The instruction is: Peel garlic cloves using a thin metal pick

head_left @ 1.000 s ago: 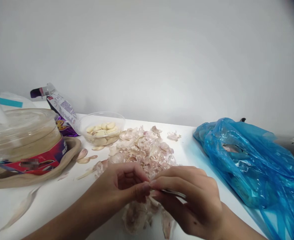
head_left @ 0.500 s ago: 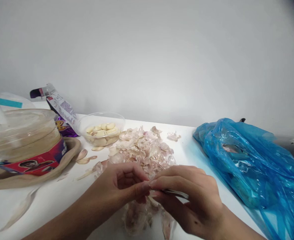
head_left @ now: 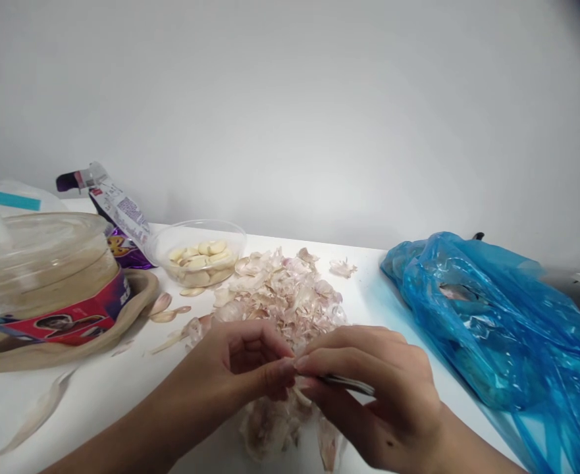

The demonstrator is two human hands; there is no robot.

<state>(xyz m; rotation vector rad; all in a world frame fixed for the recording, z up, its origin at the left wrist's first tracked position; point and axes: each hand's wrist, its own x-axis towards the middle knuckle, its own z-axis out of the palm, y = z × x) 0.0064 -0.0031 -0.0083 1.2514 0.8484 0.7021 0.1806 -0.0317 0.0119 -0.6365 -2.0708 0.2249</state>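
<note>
My left hand (head_left: 240, 368) and my right hand (head_left: 369, 388) meet fingertip to fingertip low in the middle, above a heap of garlic skins (head_left: 284, 296). Both are closed in a pinch on a small thing between them, most likely a garlic clove, which the fingers hide. In my right hand a thin dark metal blade (head_left: 349, 383) also lies along the fingers. More skins (head_left: 270, 428) lie under my hands. A clear bowl (head_left: 171, 240) with peeled cloves (head_left: 201, 257) stands behind the heap.
A large drink cup (head_left: 47, 276) with a straw sits at left on a brown holder. A purple snack bag (head_left: 116, 210) lies behind it. A crumpled blue plastic bag (head_left: 497, 322) fills the right side. Loose cloves (head_left: 164, 309) lie beside the cup.
Almost nothing: my hands stay pinched together in the same spot, and the view has shifted very slightly.
</note>
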